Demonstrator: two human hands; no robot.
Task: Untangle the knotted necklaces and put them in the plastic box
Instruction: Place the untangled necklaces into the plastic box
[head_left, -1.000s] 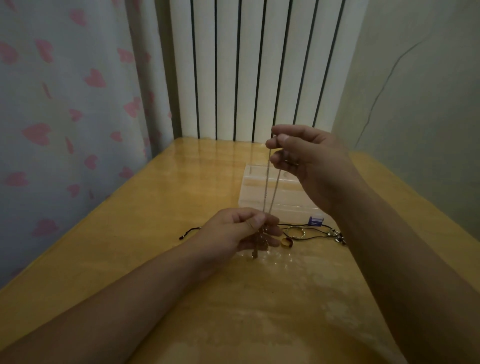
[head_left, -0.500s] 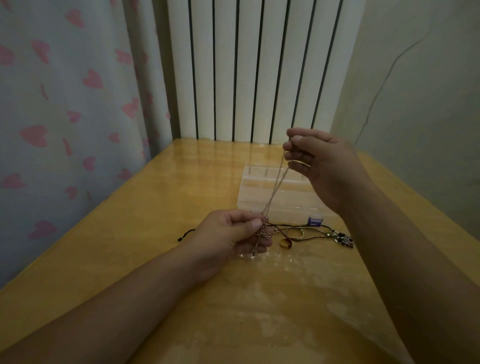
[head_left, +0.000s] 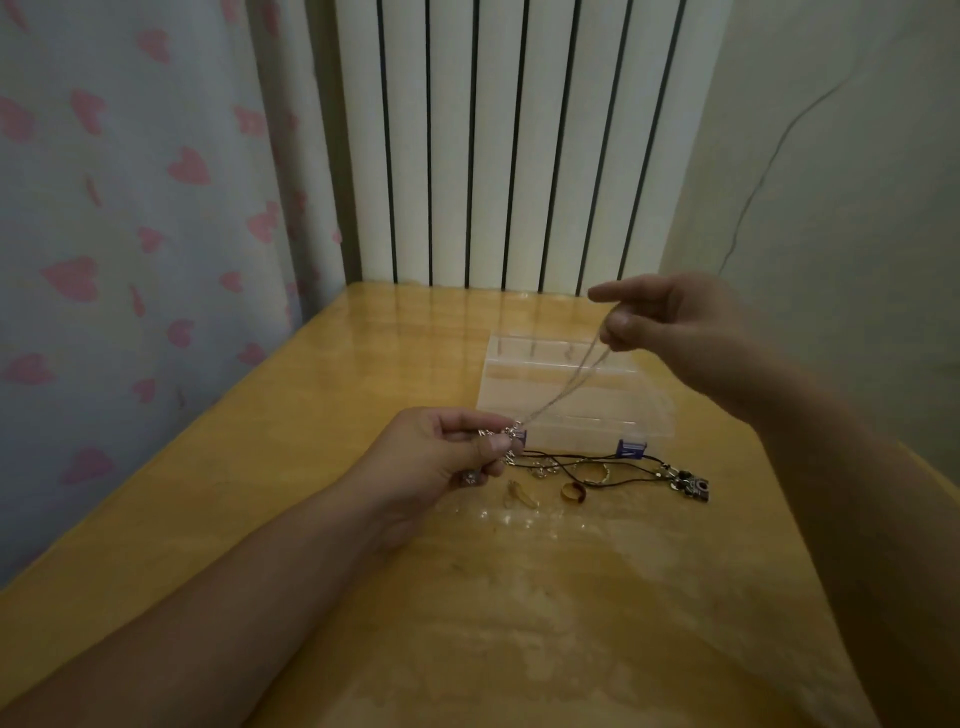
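Left hand (head_left: 441, 457) is pinching the silver chain (head_left: 561, 387) low, right hand (head_left: 670, 322) pinching its top at 1 o'clock — index finger straight. Clear plastic box (head_left: 571, 384) is sitting at 12 on the glossy wooden table (head_left: 260, 467); a black cord necklace (head_left: 597, 462) is lying just before it — white radiator (head_left: 519, 145) behind, heart-print curtain (head_left: 130, 208) at 10.

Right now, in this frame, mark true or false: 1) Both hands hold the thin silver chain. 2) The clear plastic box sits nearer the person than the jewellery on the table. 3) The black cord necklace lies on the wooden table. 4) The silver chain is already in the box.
1) True: the left hand pinches the low end of the thin silver chain, and the right hand pinches the top.
2) False: the clear plastic box lies beyond the jewellery.
3) True: the black cord necklace rests on the wooden table.
4) False: the chain hangs stretched between the hands, above the table.
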